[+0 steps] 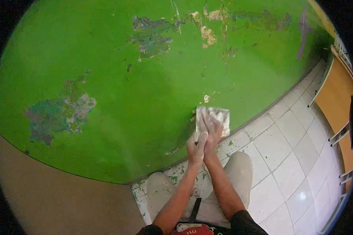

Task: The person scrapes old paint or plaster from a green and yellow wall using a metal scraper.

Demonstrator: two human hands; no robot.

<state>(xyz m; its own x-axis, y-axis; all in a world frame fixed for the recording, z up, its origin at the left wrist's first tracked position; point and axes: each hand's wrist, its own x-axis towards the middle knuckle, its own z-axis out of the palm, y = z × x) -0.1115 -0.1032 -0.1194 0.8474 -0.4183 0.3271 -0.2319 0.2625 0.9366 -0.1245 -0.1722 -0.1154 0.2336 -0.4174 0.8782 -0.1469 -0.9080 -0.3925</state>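
A pale, dust-covered rectangular sheet lies against the lower part of the green wall. My right hand presses on the sheet with its fingers stretched over it. Close beside it, my left hand touches the right hand near the wrist, its fingers partly bent and its thumb along the right hand. Whether the left fingers hold anything is hidden. White dust coats both hands. Just above the sheet is a small chipped spot in the paint.
Larger peeled patches mark the wall at left and top. Green flakes lie on the white tiled floor around my bent knees. Wooden-topped furniture with metal legs stands at right. A brown surface fills the lower left.
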